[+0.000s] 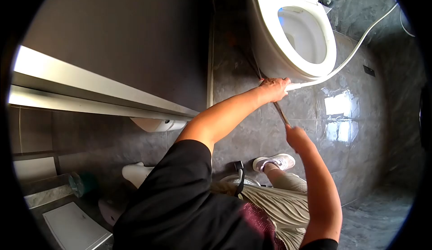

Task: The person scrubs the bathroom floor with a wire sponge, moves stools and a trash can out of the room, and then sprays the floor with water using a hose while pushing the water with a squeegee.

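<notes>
My left hand [273, 89] is closed around the end of a white hose [348, 61], just in front of the toilet [265, 34]. A long thin metallic pole [281, 114] runs past or through this hand; whether the fingers grip it too is unclear. Closer to my body, my right hand [299, 139] is wrapped round the near end of that pole. The pole slants to the far left, along the toilet's side, where its far end is dark and indistinct. The toilet's seat is down and its lid raised, with the bowl showing.
A dark partition panel [130, 34] stands left of the toilet. On the grey tiled floor [292, 149], wet reflections shine at right near a floor drain [368, 70]. A white dispenser [157, 124] sits below the panel. My shoe [274, 162] is on the floor near my right arm.
</notes>
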A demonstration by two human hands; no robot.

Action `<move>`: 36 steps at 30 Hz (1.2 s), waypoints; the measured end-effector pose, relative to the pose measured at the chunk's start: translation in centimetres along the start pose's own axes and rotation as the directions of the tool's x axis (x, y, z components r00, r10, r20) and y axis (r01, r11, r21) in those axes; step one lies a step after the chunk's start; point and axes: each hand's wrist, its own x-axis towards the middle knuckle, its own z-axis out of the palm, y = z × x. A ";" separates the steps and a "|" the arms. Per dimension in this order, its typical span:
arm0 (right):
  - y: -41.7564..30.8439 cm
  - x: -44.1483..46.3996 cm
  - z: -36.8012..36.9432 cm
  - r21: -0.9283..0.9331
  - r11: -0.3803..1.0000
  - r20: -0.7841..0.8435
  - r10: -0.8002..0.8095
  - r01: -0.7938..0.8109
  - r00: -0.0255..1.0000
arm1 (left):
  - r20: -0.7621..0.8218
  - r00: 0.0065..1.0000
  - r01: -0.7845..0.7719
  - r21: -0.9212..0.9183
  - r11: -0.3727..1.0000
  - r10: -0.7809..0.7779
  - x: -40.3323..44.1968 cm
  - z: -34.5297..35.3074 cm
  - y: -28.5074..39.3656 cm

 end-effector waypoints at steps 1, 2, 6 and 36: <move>2.0 -2.0 0.5 -0.017 1.000 0.024 -0.009 0.009 1.000 | -0.008 1.000 0.000 -0.007 1.000 0.000 -0.2 -0.1 0.0; 3.8 -4.2 1.0 -0.037 0.999 0.048 0.019 -0.017 0.999 | -0.017 1.000 0.001 -0.014 1.000 -0.001 -0.3 -0.1 -0.1; 6.5 -14.6 0.7 -0.098 0.975 0.005 0.199 -0.197 0.980 | -0.053 0.999 -0.009 -0.047 0.999 0.007 0.0 2.5 -1.6; 25.4 -24.7 -4.7 -0.387 0.845 -0.279 0.275 -0.370 0.920 | 0.054 0.985 -0.159 -0.044 0.986 0.162 6.0 3.3 -1.2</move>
